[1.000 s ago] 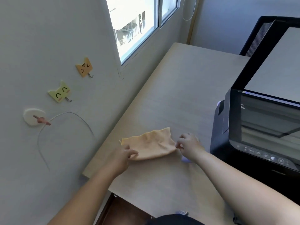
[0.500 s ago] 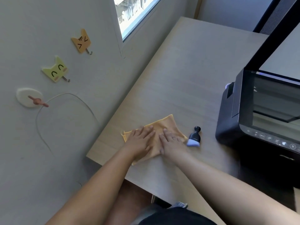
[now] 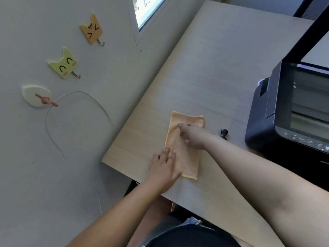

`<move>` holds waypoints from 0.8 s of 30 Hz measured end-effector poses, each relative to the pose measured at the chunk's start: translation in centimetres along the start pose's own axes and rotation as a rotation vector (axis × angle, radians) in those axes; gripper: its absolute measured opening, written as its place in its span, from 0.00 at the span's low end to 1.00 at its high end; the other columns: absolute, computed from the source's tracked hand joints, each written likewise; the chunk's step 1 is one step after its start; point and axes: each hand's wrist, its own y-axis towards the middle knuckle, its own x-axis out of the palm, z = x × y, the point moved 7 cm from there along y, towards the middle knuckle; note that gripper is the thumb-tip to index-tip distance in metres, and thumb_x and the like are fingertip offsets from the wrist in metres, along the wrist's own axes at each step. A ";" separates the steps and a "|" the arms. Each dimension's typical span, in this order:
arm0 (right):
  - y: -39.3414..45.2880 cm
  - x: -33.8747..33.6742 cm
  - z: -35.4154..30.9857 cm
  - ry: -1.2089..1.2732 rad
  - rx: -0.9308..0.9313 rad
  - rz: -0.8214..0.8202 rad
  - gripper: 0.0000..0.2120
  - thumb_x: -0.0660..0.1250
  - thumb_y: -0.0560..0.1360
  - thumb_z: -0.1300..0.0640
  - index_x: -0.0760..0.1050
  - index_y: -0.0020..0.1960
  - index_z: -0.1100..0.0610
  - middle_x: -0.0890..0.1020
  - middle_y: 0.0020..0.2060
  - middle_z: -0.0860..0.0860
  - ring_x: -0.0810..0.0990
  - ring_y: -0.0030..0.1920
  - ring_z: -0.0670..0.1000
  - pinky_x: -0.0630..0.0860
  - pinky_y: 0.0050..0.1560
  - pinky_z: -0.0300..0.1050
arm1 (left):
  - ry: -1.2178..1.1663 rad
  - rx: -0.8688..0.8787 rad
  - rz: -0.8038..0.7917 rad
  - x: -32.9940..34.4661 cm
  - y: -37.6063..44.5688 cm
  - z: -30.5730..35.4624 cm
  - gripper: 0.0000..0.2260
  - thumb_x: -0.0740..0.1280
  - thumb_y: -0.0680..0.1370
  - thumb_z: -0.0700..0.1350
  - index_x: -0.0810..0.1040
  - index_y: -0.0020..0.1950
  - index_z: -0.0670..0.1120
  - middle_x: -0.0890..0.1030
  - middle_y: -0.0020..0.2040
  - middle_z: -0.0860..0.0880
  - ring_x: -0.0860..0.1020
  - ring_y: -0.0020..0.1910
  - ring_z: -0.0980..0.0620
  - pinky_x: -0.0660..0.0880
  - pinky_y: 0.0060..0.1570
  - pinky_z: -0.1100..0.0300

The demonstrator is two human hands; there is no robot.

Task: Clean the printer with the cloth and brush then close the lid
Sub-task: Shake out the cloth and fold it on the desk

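Observation:
An orange cloth (image 3: 188, 157) lies folded into a narrow rectangle on the wooden table (image 3: 213, 72) near its front left corner. My left hand (image 3: 164, 167) rests flat on the cloth's near left edge with fingers spread. My right hand (image 3: 193, 135) presses on the cloth's upper part, fingers curled over a fold. A small brush with a black handle (image 3: 224, 133) stands just right of my right wrist, partly hidden by my forearm. The black printer (image 3: 267, 122) sits at the right with its scanner lid (image 3: 309, 31) raised and the glass showing.
The grey wall on the left carries two cat-shaped hooks (image 3: 91, 30), a white hook (image 3: 36, 95) and a thin white cable (image 3: 76, 111). A window (image 3: 147, 9) is at the top. The table's front edge runs diagonally close to my body.
The cloth has gone from a wide shape to a narrower folded rectangle turned lengthwise. My hands have spread apart along it, the right further up, the left nearer. The camera tilted down.

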 end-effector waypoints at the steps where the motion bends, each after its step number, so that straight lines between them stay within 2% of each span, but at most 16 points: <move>1: -0.8 -0.1 -0.2 0.017 -0.028 0.033 0.17 0.61 0.73 0.60 0.70 0.61 0.54 0.73 0.66 0.55 0.67 0.68 0.58 0.64 0.66 0.50 | -0.038 0.055 0.038 -0.2 -0.3 -0.1 0.38 0.47 0.72 0.68 0.53 0.78 0.51 0.52 0.78 0.46 0.62 0.68 0.41 0.61 0.69 0.50; 2: -1.9 0.0 -0.3 0.057 -0.058 0.094 0.17 0.61 0.72 0.61 0.72 0.61 0.53 0.75 0.63 0.54 0.69 0.66 0.57 0.66 0.64 0.50 | -0.106 0.122 0.083 -0.6 -0.6 -0.3 0.36 0.51 0.72 0.66 0.59 0.76 0.51 0.59 0.75 0.45 0.66 0.64 0.42 0.65 0.66 0.50; 4: -5.3 0.3 -0.2 0.183 -0.079 0.288 0.15 0.62 0.70 0.61 0.76 0.55 0.52 0.81 0.53 0.52 0.78 0.53 0.55 0.74 0.50 0.47 | -0.249 0.294 0.164 -1.5 -1.0 -0.9 0.28 0.64 0.72 0.59 0.68 0.71 0.52 0.67 0.67 0.46 0.71 0.56 0.45 0.71 0.60 0.54; 5: -7.4 0.8 0.0 0.237 -0.072 0.385 0.13 0.64 0.69 0.63 0.77 0.51 0.53 0.83 0.46 0.52 0.79 0.45 0.54 0.73 0.42 0.43 | -0.294 0.370 0.169 -1.9 -1.2 -1.3 0.25 0.68 0.72 0.55 0.71 0.68 0.53 0.68 0.64 0.47 0.72 0.54 0.47 0.71 0.58 0.57; 7: -10.9 2.4 1.0 0.288 0.002 0.511 0.12 0.67 0.67 0.66 0.79 0.47 0.54 0.81 0.38 0.49 0.78 0.37 0.51 0.68 0.37 0.39 | -0.374 0.454 0.121 -1.9 -1.3 -1.7 0.22 0.72 0.72 0.49 0.75 0.65 0.52 0.69 0.63 0.49 0.73 0.55 0.51 0.70 0.57 0.65; 8: -12.1 3.4 1.6 0.312 0.063 0.521 0.13 0.67 0.67 0.67 0.79 0.48 0.54 0.80 0.39 0.49 0.77 0.38 0.50 0.68 0.37 0.38 | -0.412 0.465 0.108 -1.9 -1.3 -1.7 0.20 0.72 0.73 0.46 0.76 0.64 0.50 0.69 0.63 0.49 0.73 0.56 0.54 0.68 0.56 0.70; 10: -13.4 5.4 2.5 0.318 0.110 0.498 0.15 0.67 0.66 0.67 0.80 0.50 0.54 0.79 0.47 0.51 0.78 0.45 0.51 0.69 0.44 0.38 | -0.469 0.457 0.123 -2.0 -1.3 -1.3 0.19 0.70 0.72 0.41 0.77 0.63 0.48 0.70 0.62 0.50 0.73 0.54 0.57 0.65 0.54 0.76; 13: -13.5 7.1 3.3 0.315 0.066 0.391 0.16 0.69 0.67 0.64 0.81 0.53 0.52 0.77 0.57 0.54 0.76 0.56 0.55 0.69 0.57 0.41 | -0.508 0.447 0.160 -1.8 -1.5 -0.5 0.24 0.65 0.69 0.34 0.76 0.66 0.47 0.72 0.60 0.50 0.73 0.54 0.58 0.67 0.53 0.75; 15: -13.6 7.2 3.8 0.335 0.052 0.331 0.16 0.69 0.68 0.60 0.82 0.55 0.49 0.75 0.60 0.53 0.74 0.60 0.55 0.69 0.61 0.43 | -0.497 0.438 0.181 -1.6 -1.6 -0.4 0.30 0.63 0.68 0.32 0.72 0.70 0.48 0.73 0.59 0.50 0.74 0.55 0.56 0.71 0.55 0.69; 17: -13.7 6.9 4.0 0.314 0.024 0.288 0.16 0.70 0.69 0.56 0.81 0.56 0.46 0.74 0.63 0.52 0.74 0.61 0.54 0.72 0.61 0.48 | -0.461 0.444 0.230 -1.5 -1.9 -0.7 0.34 0.61 0.67 0.29 0.69 0.72 0.49 0.75 0.58 0.48 0.76 0.54 0.52 0.74 0.52 0.64; 20: -14.0 6.1 4.0 0.299 -0.021 0.300 0.14 0.74 0.69 0.55 0.82 0.54 0.44 0.74 0.65 0.52 0.75 0.58 0.54 0.75 0.56 0.51 | -0.448 0.446 0.282 -1.9 -2.4 -1.1 0.34 0.60 0.66 0.28 0.71 0.71 0.47 0.78 0.55 0.47 0.78 0.51 0.51 0.75 0.48 0.63; 22: -14.1 5.8 3.6 0.286 -0.049 0.319 0.12 0.75 0.68 0.54 0.83 0.50 0.43 0.74 0.64 0.50 0.75 0.55 0.52 0.75 0.53 0.51 | -0.455 0.444 0.302 -2.4 -2.5 -1.1 0.29 0.63 0.67 0.28 0.76 0.66 0.47 0.79 0.53 0.48 0.78 0.50 0.53 0.75 0.48 0.66; 24: -14.1 5.8 3.2 0.303 -0.058 0.326 0.09 0.75 0.69 0.52 0.84 0.49 0.43 0.74 0.65 0.45 0.74 0.55 0.50 0.75 0.54 0.52 | -0.474 0.443 0.332 -2.8 -2.5 -1.1 0.20 0.68 0.69 0.31 0.82 0.57 0.47 0.81 0.51 0.50 0.79 0.48 0.54 0.76 0.47 0.65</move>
